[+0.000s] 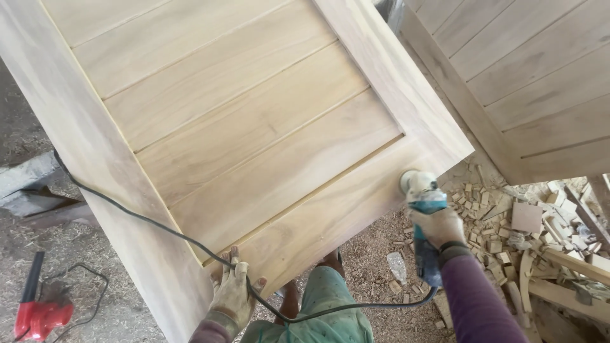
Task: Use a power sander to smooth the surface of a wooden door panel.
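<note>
- A person's right hand (438, 225), dusty and gloved or caked in dust, is clenched around the body of a teal angle grinder (424, 219), whose pale sanding disc (410, 181) presses against the lower rail of a large unfinished wooden door panel (254, 127).
- The disc meets the wood near the panel's bottom right corner, just below the lowest of the slanted boards; its face is blurred and whether it is spinning cannot be told.
- The left hand (234, 293) lies flat on the panel's near edge, fingers spread and released, gripping nothing; the black power cord (159, 225) runs across the wood, passes under or beside this hand, and loops back to the grinder's tail.
- The panel is tilted and cut off by the top and left edges of the view, so its full shape is out of sight.
- A second, similar wooden panel (540, 82) stands just beyond, at upper right, also cropped.
- Below the panel, the person's green shorts (318, 311) and part of a leg show; the feet are hidden.
- Offcut blocks and shavings (508, 216) litter the ground at right, with curved wooden pieces half buried among them.
- A red power tool (39, 311) lies on the sawdust floor at lower left, its own cord trailing; its kind is hard to make out.
- The purple sleeve (480, 298) covers the right forearm.
</note>
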